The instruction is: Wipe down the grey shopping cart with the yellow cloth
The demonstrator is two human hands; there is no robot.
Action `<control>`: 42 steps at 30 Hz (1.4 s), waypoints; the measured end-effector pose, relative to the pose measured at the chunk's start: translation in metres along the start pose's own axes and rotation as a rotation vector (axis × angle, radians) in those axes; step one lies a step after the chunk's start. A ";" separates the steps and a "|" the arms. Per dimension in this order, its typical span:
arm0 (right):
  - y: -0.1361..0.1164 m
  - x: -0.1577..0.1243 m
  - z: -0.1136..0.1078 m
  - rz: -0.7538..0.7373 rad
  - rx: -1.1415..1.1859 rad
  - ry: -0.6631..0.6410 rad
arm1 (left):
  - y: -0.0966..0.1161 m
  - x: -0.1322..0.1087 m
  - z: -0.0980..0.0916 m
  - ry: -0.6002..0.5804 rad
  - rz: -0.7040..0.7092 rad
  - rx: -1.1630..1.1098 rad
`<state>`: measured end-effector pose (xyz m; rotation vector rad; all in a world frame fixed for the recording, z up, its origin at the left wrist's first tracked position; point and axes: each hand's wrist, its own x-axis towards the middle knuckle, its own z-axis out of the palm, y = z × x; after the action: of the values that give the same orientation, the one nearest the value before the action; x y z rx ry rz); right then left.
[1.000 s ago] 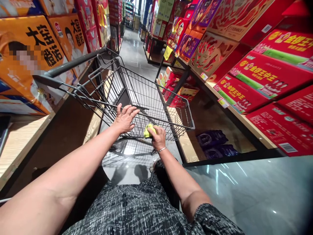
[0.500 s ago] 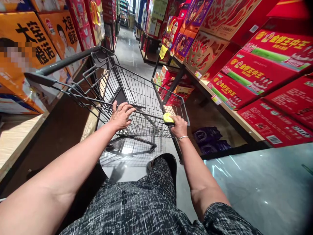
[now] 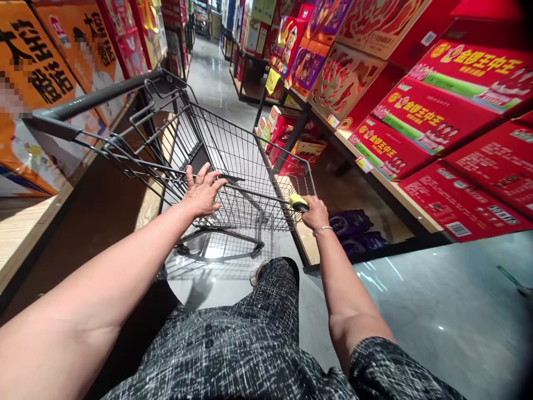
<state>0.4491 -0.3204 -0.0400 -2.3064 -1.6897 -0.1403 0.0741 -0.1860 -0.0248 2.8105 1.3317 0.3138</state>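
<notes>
A dark grey wire shopping cart (image 3: 241, 150) stands across the aisle in front of me, its handle bar at the upper left. My left hand (image 3: 202, 194) is at the cart's near side rim, fingers spread and raised. Near the cart's right end, my right hand (image 3: 314, 211) is closed around a yellow and black object (image 3: 298, 203), too small to name. That object is beside the cart's rim; whether it touches the wire cannot be made out. A bracelet circles my right wrist.
Red cartons (image 3: 420, 116) are stacked on the right shelf, with purple packs (image 3: 352, 222) on its lower level. Orange boxes (image 3: 37, 61) line the left shelf, close to the cart handle. The tiled aisle floor (image 3: 210, 61) runs away between the shelves.
My right hand has shifted slightly right with the yellow and black object. My left hand's fingers have spread and lifted more. The cart's handle end appears further left.
</notes>
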 end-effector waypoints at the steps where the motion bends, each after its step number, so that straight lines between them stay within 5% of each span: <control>1: 0.001 -0.001 -0.002 -0.004 -0.004 -0.011 | 0.000 0.001 -0.001 -0.018 0.001 0.006; 12: -0.023 -0.014 -0.005 0.043 -0.046 -0.018 | -0.022 0.014 -0.005 -0.081 0.019 0.035; 22: -0.020 -0.016 -0.014 0.031 -0.003 -0.061 | -0.017 0.009 -0.007 -0.042 0.021 0.063; 25: -0.031 -0.023 0.003 0.092 -0.006 0.062 | -0.003 0.018 -0.007 -0.031 0.011 0.070; 30: -0.058 -0.043 0.060 0.010 0.038 0.257 | 0.040 0.034 0.000 -0.063 0.194 0.048; 33: -0.062 -0.055 0.100 0.030 0.050 0.153 | 0.054 0.037 0.005 -0.037 0.194 0.029; 37: -0.048 -0.073 0.144 0.012 0.004 -0.164 | 0.053 0.040 0.009 -0.046 0.221 -0.001; 42: -0.026 -0.080 0.154 -0.004 -0.006 -0.301 | 0.051 0.045 0.009 -0.081 0.217 0.007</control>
<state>0.3862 -0.3439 -0.2028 -2.4260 -1.8315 0.2125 0.1422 -0.1831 -0.0211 2.9426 1.0171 0.1954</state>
